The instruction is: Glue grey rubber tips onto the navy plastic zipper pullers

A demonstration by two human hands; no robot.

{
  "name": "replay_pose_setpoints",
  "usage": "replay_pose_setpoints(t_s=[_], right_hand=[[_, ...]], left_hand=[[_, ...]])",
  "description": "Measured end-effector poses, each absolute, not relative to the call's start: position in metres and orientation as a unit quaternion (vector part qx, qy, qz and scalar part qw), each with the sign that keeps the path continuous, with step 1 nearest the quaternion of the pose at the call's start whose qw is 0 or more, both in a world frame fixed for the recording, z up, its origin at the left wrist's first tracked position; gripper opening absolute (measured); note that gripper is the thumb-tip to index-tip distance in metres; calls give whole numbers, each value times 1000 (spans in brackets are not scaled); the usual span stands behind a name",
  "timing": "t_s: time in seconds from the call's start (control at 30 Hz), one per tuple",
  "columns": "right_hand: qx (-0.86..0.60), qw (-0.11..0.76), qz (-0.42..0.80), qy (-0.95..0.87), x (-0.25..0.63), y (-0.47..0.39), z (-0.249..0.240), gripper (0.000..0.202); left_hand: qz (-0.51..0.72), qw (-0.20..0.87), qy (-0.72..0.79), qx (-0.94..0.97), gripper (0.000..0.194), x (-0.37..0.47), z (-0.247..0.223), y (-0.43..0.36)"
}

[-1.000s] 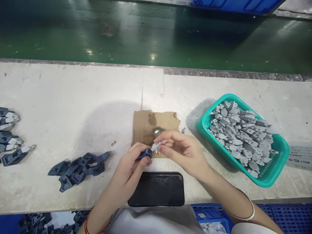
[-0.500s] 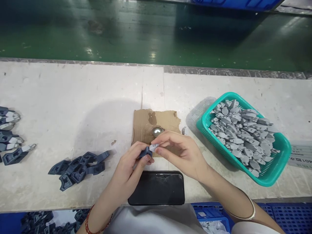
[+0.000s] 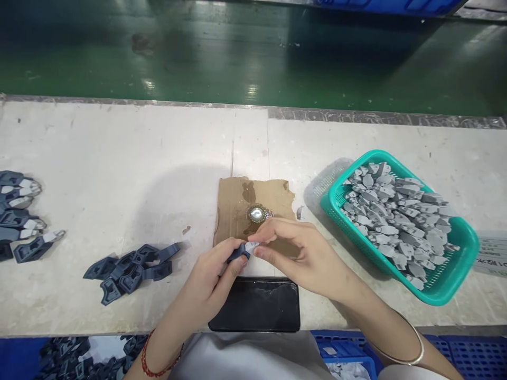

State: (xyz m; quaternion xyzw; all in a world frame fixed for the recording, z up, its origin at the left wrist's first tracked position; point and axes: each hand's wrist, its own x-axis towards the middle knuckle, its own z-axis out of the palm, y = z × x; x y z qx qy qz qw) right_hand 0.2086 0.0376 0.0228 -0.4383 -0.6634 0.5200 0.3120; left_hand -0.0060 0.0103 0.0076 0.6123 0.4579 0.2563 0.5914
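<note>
My left hand [image 3: 216, 272] is closed on a dark blue-grey plastic part [image 3: 237, 253], pinched between thumb and fingers. In the fingertips of my right hand [image 3: 301, 253] is a small light-grey plastic piece [image 3: 251, 246], its end set against the dark part. Both hands are just above the near edge of a torn cardboard piece [image 3: 229, 200]. On the cardboard sits a small round cap-like object [image 3: 256, 213] filled with shiny liquid, with wet stains around it. Below the hands lies a black phone [image 3: 261, 306].
A green basket [image 3: 463, 269] full of light-grey pieces [image 3: 400, 221] stands at the right. Loose dark parts [image 3: 130, 266] lie in a pile at left; joined dark-and-grey parts [image 3: 31, 248] lie farther left. Beyond the white table [image 3: 178, 137] runs a green surface [image 3: 217, 68]. Blue crates [image 3: 475, 353] are below.
The light-grey piece and the dark part stay together in my hands, which have shifted very slightly. The whole view has moved a little to one side.
</note>
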Motion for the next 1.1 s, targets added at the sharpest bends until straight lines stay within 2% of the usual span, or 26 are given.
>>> replay_pose_setpoints(t_s=[0.17, 0.3, 0.63, 0.83, 0.9, 0.97, 1.03, 1.1], right_hand=[[-403, 297, 461, -733, 211, 40, 20, 20], [-389, 247, 407, -789, 206, 40, 19, 38], [-412, 201, 331, -825, 196, 31, 28, 40], [-390, 217, 396, -802, 211, 39, 47, 45], [-463, 218, 368, -776, 230, 42, 58, 43], [-603, 197, 253, -730, 257, 45, 65, 35], [-711, 138, 125, -678, 284, 48, 65, 31], [-780, 53, 53, -622, 306, 51, 59, 34]], left_hand=[[237, 690, 439, 525, 34, -8, 9, 11], [223, 704, 431, 519, 37, -9, 9, 12], [230, 659, 424, 576, 34, -8, 16, 12], [209, 657, 448, 569, 25, -14, 22, 8], [247, 628, 461, 576, 22, -17, 26, 6], [287, 568, 502, 585, 25, -19, 32, 5], [314, 499, 551, 591, 31, -19, 41, 5], [336, 442, 582, 594, 32, -21, 50, 4]])
